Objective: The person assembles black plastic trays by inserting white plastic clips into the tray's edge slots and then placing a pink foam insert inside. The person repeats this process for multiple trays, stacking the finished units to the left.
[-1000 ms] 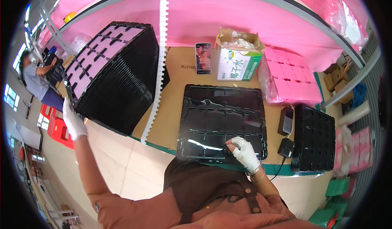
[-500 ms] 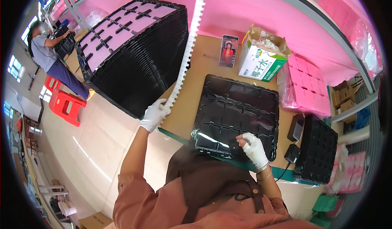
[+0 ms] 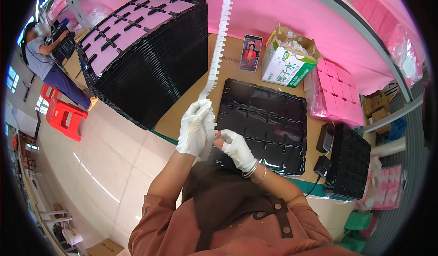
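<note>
A long white strip with a notched edge hangs down from the top of the view. My left hand, in a white glove, is closed around its lower part, and a short end hangs below the fingers. My right hand, gloved with bare thumb and fingertips, pinches at the strip's right edge beside the left hand. Whether a small piece sits between those fingertips is too small to tell. Just beyond the right hand, a black plastic tray with shallow compartments lies on the brown cardboard table top.
A tall stack of black trays with pink inserts stands at left. Behind the tray are a phone and an open carton. Pink packs, a power adapter and more black trays sit right. A person works near red stools.
My left hand has moved right and toward me, drawing the strip's lower part along. My right hand has left the black tray and come left to the strip.
</note>
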`<state>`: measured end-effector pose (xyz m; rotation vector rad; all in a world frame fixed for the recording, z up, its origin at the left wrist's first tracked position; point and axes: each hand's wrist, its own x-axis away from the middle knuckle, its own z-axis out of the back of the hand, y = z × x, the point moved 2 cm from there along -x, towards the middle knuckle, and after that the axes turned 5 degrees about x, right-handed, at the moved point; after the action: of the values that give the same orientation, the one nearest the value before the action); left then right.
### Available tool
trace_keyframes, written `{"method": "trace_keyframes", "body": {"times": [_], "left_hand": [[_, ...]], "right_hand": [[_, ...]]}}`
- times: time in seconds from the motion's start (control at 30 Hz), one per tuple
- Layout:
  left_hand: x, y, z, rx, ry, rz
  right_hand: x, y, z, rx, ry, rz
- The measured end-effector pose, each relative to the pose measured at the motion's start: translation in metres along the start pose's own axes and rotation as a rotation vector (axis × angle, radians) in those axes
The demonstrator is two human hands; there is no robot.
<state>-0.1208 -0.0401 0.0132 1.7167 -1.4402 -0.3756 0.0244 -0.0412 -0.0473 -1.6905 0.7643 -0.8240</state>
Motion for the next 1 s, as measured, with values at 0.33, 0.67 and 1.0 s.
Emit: {"method": "trace_keyframes", "body": {"times": [0.33,0.67,1.0], "left_hand": [[-0.001,-0.035,0.034,-0.294,-0.068,-0.023],[-0.024,-0.073,0.057,-0.022,-0.016,0.106],[-0.020,-0.098,0.057,-0.099,-0.020,0.134]], "right_hand": [[0.007,0.009,0.012,0.083,0.142,0.021],[-0.094,-0.055,0.079,1.176,0.331,0.450],[-0.180,-0.026,0.126,1.546,0.199,0.122]]}}
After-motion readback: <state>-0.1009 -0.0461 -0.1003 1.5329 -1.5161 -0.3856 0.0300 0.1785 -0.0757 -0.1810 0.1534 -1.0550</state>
